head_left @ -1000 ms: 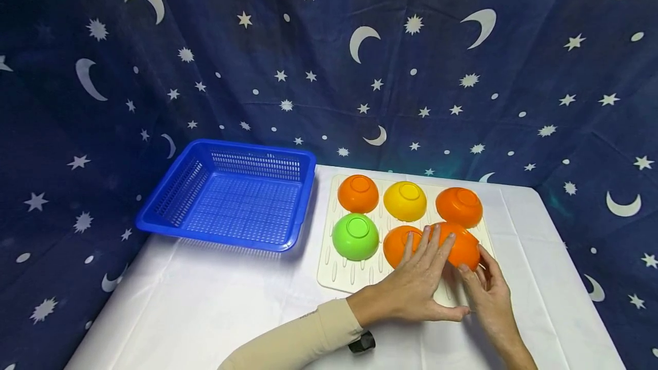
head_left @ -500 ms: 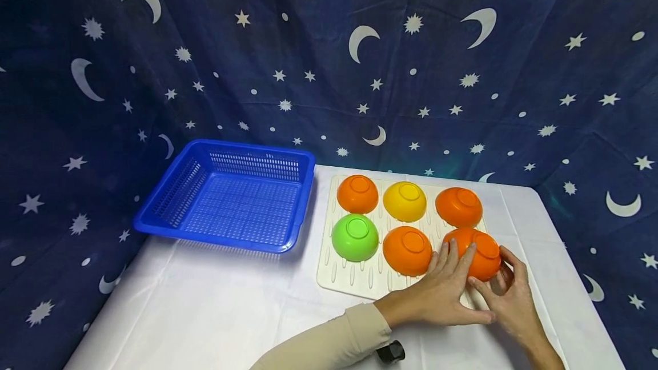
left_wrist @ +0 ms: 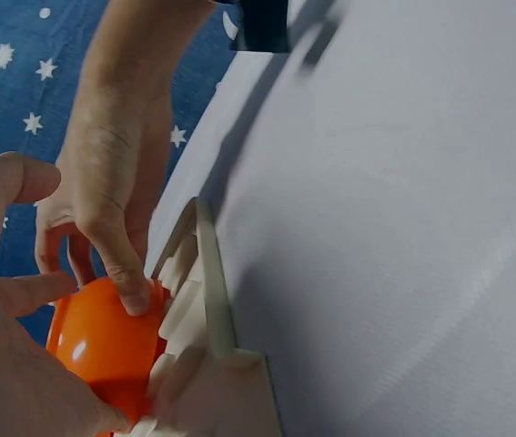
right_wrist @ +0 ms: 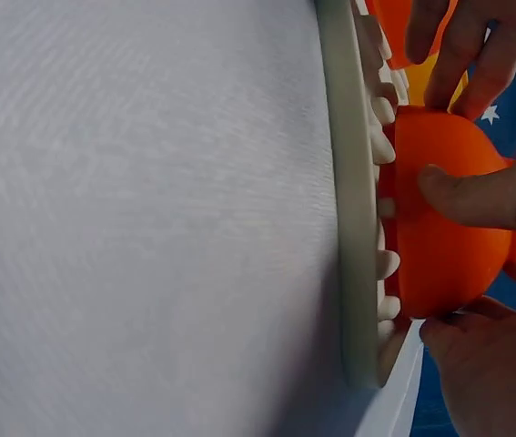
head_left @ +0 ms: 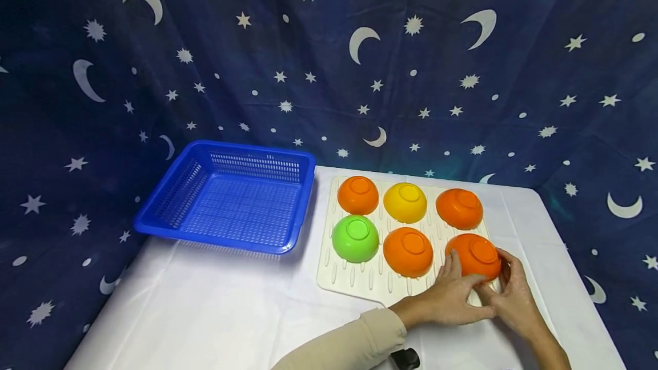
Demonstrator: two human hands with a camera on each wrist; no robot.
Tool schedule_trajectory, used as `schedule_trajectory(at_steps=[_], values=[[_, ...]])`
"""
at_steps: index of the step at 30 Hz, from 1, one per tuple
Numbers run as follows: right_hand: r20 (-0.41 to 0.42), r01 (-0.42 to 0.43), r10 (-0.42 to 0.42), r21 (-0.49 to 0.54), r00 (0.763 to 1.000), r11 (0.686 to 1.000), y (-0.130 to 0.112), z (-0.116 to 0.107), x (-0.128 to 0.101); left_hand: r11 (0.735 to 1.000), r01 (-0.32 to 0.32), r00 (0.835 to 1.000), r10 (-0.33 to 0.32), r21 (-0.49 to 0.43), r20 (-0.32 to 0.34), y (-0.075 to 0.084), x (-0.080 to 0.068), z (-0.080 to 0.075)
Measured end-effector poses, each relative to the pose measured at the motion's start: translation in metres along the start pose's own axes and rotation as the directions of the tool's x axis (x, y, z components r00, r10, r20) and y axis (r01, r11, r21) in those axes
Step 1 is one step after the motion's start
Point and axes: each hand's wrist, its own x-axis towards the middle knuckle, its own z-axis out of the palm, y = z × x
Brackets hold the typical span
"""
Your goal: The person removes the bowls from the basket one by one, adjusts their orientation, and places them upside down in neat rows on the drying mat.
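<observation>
Evidently both hands, left hand [head_left: 448, 296] and right hand [head_left: 511, 296], curl their grip round the upturned orange bowl [head_left: 477, 256] at lower right, steadying it rim-down on the ribbed mat [head_left: 360, 284].

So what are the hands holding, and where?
Both the left hand and right hand hold the upside-down orange bowl by its near sides.

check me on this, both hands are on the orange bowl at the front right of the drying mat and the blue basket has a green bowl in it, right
Not quite. Both the left hand and right hand are on the orange bowl, but the head view shows the green bowl upside down on the drying mat, not in the blue basket.
</observation>
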Motion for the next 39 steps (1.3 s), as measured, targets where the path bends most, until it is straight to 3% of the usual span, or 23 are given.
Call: schedule_trajectory(at_steps=[3,12,17,23,29,34,39], values=[[0.01,0.014,-0.014,-0.004,1.0,1.0,0.001,-0.001,0.001,1.0,-0.006,1.0,0.007,-0.002,0.005,-0.001,-0.001,0.001],[0.166,0.075,-0.071,-0.021,0.984,0.997,0.002,-0.007,0.01,1.0,-0.006,0.999,0.007,-0.023,0.033,-0.001,-0.004,0.006],[0.21,0.11,-0.096,-0.056,0.973,0.992,0.002,-0.013,0.014,0.997,-0.006,0.998,0.01,-0.071,0.063,0.0,-0.008,0.011],[0.224,0.134,-0.101,-0.135,0.969,0.982,-0.002,-0.019,0.017,1.0,-0.007,0.998,0.007,-0.006,0.061,0.001,-0.011,0.011],[0.21,0.064,-0.013,-0.239,0.978,0.969,-0.013,-0.025,0.018,0.999,-0.02,0.999,0.018,0.045,0.051,-0.005,-0.012,0.007],[0.203,-0.01,0.065,-0.264,0.977,0.965,-0.019,-0.025,0.019,1.0,-0.029,0.999,0.029,0.009,0.039,-0.006,-0.015,0.006],[0.196,-0.064,0.123,-0.286,0.973,0.956,-0.022,-0.023,0.017,0.998,-0.033,0.998,0.03,0.053,0.051,-0.006,-0.02,0.007]])
